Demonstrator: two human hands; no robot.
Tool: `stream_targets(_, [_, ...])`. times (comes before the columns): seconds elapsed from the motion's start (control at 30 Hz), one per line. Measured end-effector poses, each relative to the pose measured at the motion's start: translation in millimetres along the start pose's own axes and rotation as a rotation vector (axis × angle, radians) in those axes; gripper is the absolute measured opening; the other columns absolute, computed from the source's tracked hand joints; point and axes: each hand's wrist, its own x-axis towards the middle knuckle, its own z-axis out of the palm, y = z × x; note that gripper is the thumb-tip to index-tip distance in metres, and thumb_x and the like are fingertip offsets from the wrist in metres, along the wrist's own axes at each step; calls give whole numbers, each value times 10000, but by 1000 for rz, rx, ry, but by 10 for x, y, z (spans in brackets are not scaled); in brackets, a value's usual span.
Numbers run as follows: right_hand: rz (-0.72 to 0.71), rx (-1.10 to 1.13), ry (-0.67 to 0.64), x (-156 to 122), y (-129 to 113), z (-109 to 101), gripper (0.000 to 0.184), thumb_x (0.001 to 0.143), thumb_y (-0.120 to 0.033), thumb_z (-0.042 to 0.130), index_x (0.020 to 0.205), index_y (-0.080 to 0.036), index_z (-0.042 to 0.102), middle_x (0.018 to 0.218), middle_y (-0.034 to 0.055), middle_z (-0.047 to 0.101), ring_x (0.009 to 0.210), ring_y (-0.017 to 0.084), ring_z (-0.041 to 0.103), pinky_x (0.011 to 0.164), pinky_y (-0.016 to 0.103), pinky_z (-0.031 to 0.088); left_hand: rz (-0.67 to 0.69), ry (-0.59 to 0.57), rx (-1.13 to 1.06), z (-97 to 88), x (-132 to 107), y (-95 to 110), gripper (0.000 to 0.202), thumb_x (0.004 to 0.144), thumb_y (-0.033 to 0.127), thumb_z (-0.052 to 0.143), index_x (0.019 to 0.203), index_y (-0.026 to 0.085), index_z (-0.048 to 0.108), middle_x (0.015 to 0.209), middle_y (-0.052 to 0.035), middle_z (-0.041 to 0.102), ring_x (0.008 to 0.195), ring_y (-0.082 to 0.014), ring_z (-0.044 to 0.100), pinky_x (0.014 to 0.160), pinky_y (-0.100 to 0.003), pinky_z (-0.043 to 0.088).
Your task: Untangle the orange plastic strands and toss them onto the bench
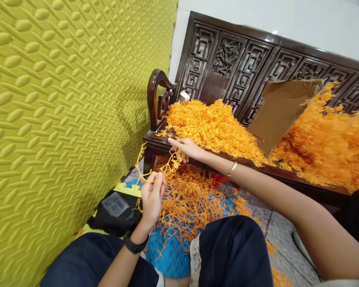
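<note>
My left hand (152,195), a black band at its wrist, pinches a thin, branching orange plastic stem (142,173) between thumb and fingertips. Just beyond it, my right hand (187,149) has its index finger stretched out while the other fingers curl on a cluster of orange pieces (175,162) at the stem's other side. Behind that hand, a heap of small orange plastic pieces (209,123) lies on the dark wooden bench (227,158). Below the hands, between my knees, is a tangled pile of bare orange stems (194,199).
A cardboard piece (283,111) leans on the bench, with a second orange heap (329,143) to its right. A yellow textured mat (62,111) stands upright at the left. A black bag (116,211) and a blue foam mat (167,255) lie on the floor.
</note>
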Motion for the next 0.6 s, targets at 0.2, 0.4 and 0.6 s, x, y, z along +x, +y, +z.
stream_targets(0.2, [-206,-157,152,155,-23,35,516,728,-540,652,498,-190,351,471,-62,316,488,70,293,503,248,235,-3,-33,26,39,-53,16,391,821,483,597,620,165,493,446,92,312,381,-30,214,382,-156,178])
stream_targets(0.4, [-259,-231,87,222,-60,-67,411,757,-354,641,509,-192,355,490,-66,309,509,77,282,531,251,220,-55,-88,28,63,-70,41,408,811,507,597,623,164,485,457,92,301,394,-36,211,381,-158,179])
stream_targets(0.6, [-280,-280,121,259,-30,-110,416,772,-198,552,445,-183,295,465,-70,262,515,73,255,553,254,196,-178,-70,-91,142,-85,58,452,765,509,645,604,179,381,528,95,270,418,-32,202,383,-144,190])
